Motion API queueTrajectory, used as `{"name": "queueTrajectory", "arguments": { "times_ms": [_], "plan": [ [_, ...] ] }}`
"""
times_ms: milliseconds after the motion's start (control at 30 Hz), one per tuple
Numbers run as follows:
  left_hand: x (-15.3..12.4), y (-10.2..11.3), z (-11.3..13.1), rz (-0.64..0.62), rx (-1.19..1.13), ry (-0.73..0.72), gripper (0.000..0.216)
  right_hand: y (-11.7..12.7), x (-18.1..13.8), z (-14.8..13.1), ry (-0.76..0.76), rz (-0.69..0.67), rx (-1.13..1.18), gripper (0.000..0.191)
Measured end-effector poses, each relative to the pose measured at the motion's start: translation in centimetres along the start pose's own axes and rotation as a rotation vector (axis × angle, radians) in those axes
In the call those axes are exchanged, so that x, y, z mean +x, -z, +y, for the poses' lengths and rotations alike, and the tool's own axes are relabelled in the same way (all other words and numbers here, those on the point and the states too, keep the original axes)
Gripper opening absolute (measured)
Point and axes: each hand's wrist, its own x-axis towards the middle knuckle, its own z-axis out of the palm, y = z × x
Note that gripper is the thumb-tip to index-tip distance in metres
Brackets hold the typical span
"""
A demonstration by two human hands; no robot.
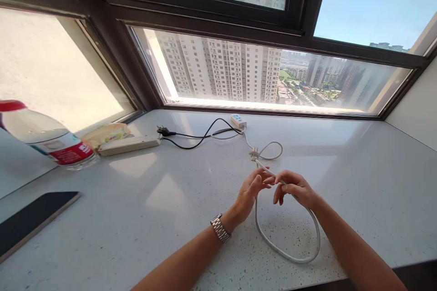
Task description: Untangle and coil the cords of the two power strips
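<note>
A white cable (288,254) lies in a loop on the speckled white counter (136,218). Both my hands meet over the point where the loop crosses. My left hand (251,193), with a metal watch at the wrist, pinches the cable with its fingertips. My right hand (295,188) is curled around the cable beside it. Beyond the hands the cable runs to its plug (253,154), makes a second small loop, and goes on to a small white socket block (238,120) near the window.
A black cord with a plug (164,132) and a white power strip (129,144) lie at the back left, beside a snack packet (105,134). A large water bottle (48,138) lies on its side at the left. A dark phone (30,218) is at the front left.
</note>
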Motion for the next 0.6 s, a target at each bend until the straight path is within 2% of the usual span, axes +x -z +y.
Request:
{"name": "queueTrajectory", "arguments": {
  "times_ms": [67,133,200,267,333,400,533,600],
  "plan": [
    [0.5,0.1,0.8,0.083,-0.171,0.071,0.056,-0.5,0.1,0.6,-0.043,-0.079,-0.075,0.02],
    [0.9,0.2,2.1,0.166,-0.323,0.13,0.041,-0.8,0.2,1.2,-0.095,-0.099,-0.108,0.031],
    [1.3,0.9,3.6,0.26,-0.445,0.12,0.026,-0.8,0.4,1.6,-0.157,-0.081,-0.087,0.045],
    [1.8,2.3,5.3,0.365,-0.511,0.052,0.027,-0.4,0.5,1.7,-0.269,-0.1,-0.026,0.047],
    [2.1,4.1,6.8,0.482,-0.482,-0.043,0.032,0.3,0.7,1.6,-0.403,-0.146,0.05,0.036],
    [2.2,6.1,8.1,0.587,-0.374,-0.151,0.037,1.3,0.7,1.3,-0.451,-0.126,0.102,0.025],
    [1.9,9.2,9.6,0.735,-0.133,-0.332,0.041,4.4,-0.2,-0.3,-0.378,0.052,0.023,0.013],
    [1.8,10.1,9.8,0.833,-0.079,-0.394,0.042,6.3,-1.1,-1.2,-0.354,0.161,-0.097,0.015]
  ]
}}
